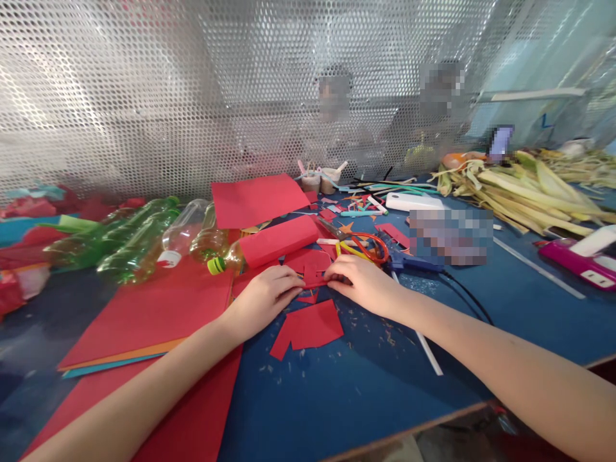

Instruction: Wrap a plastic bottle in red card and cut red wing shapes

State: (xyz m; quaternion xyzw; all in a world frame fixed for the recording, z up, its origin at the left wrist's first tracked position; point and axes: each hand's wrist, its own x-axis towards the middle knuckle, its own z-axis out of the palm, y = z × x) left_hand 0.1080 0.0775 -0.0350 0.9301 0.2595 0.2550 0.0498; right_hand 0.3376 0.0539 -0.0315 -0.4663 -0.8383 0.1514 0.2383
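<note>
My left hand (269,296) and my right hand (359,282) face each other over the middle of the blue table. Both have their fingers closed on the ends of a narrow red paper strip (315,282). Just in front of them lies a cut piece of red paper (312,324) with a notched corner. Behind my hands a plastic bottle wrapped in red paper (279,242) rests on its side, its yellow-green cap toward the left. Scissors with orange and yellow handles (378,249) lie right beside my right hand, next to a blue glue gun (414,262).
Red, orange and blue sheets (158,314) are stacked at the left, with green bottles (139,250) behind. Glue sticks (428,353), paper scraps, a white case (414,201), dry husks (524,186) and a purple power strip (582,260) occupy the right. A perforated metal screen (158,96) stands behind.
</note>
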